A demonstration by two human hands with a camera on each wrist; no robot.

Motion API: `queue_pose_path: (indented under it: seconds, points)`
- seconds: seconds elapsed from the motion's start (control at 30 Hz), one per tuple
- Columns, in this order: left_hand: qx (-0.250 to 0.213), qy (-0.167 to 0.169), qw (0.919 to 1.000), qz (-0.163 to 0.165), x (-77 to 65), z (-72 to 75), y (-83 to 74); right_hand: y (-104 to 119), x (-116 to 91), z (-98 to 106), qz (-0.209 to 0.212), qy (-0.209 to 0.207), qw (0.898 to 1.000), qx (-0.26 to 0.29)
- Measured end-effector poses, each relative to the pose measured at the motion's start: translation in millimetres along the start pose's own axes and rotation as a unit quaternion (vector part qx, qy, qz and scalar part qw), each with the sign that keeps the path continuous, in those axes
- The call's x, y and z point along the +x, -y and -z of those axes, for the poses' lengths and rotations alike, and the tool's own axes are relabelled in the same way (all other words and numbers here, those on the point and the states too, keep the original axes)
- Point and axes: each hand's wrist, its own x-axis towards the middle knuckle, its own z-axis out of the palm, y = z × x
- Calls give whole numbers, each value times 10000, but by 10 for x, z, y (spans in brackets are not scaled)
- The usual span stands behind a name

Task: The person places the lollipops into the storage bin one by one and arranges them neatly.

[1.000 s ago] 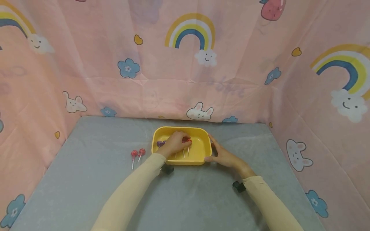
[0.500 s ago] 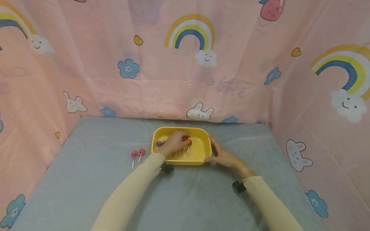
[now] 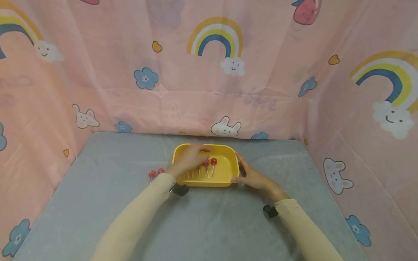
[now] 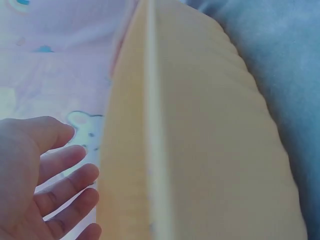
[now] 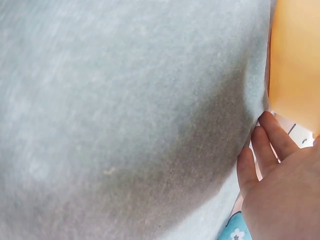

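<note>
A yellow rectangular box (image 3: 225, 184) stands on the grey table. Several lollipops lie in it, sticks toward me; a red lollipop (image 3: 213, 161) is the rightmost, with a pinkish-red lollipop (image 3: 206, 163) beside it. My left hand (image 3: 188, 159) hovers over the left half of the box, hiding the other candy heads there. In the left wrist view its fingers (image 4: 75, 182) are spread and loosely bent, with nothing between them. My right hand (image 3: 253, 177) rests against the right end of the box, thumb at the front corner and straight fingers (image 5: 265, 145) along the side.
Left of the box, two red-and-white lollipops lie on the table; the nearer-left lollipop (image 3: 152, 174) is partly covered by my left sleeve (image 3: 137, 210). A pink printed curtain (image 3: 183, 105) hangs behind and along both sides of the grey table (image 3: 98, 174).
My left hand has let go of the rightmost red lollipop and moved left and back, uncovering the candy heads. The lollipop stays in the box. My right hand has not moved.
</note>
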Motion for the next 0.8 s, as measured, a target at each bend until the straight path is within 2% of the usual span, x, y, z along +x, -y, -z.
queue_pose_path:
  seconds: [0.23, 0.37, 0.47, 0.67, 0.8]
  points:
    - [71, -203, 9997, -110, -243, 290, 37, 6, 5, -10, -2, -47, 10000, -22]
    - [-214, -327, 9991, -143, -412, 470, 133, 16, 9, -18, -58, -25, 10000, -14]
    - [-356, -401, 9985, -72, -533, 606, 202, 8, 12, -24, -94, -34, 9999, 57]
    - [-211, -471, 9985, 171, -757, 845, 363, 20, -1, -25, -181, -94, 9997, 126]
    - [-124, -458, 9984, 304, -885, 946, 517, 44, -11, -19, -212, -93, 9997, 107]
